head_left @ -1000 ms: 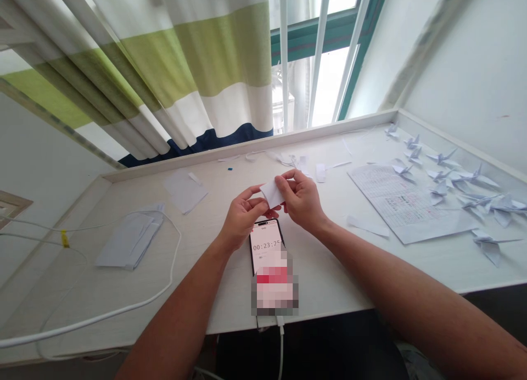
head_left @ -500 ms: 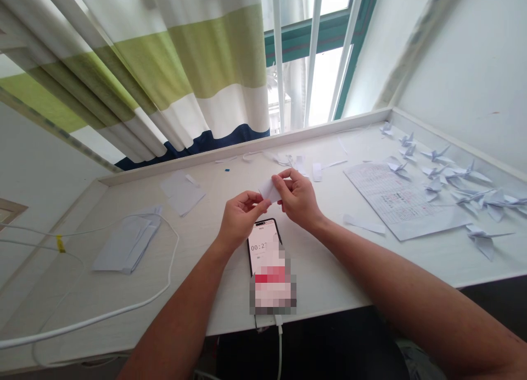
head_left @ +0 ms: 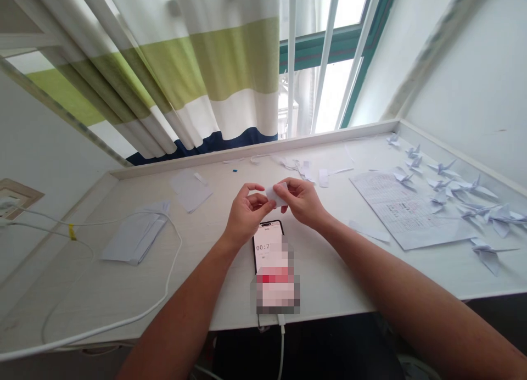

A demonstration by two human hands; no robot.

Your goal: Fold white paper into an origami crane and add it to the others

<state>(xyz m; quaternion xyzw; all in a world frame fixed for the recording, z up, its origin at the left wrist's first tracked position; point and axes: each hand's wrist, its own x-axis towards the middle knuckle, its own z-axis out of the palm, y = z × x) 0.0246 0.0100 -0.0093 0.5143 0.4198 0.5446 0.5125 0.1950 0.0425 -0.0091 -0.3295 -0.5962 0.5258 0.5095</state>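
Note:
Both hands meet above the middle of the white desk [head_left: 329, 281], pinching one small folded piece of white paper [head_left: 276, 195]. My left hand [head_left: 247, 212] grips its left end between thumb and fingers. My right hand [head_left: 302, 201] holds its right end, fingers curled over the top edge. Just below the hands lies a phone [head_left: 272, 262] with a running timer on its screen, a white cable plugged in at its near end.
Several folded paper cranes [head_left: 461, 196] lie along the right side beside a printed sheet [head_left: 405, 210]. A stack of white sheets [head_left: 134, 237] and a white cable [head_left: 123, 314] lie left. Paper scraps [head_left: 304, 168] sit near the window ledge and striped curtain [head_left: 206, 78].
The folded paper has been lowered slightly and turned flatter between the fingers. Both hands stay together above the phone; the camera view shifted a little.

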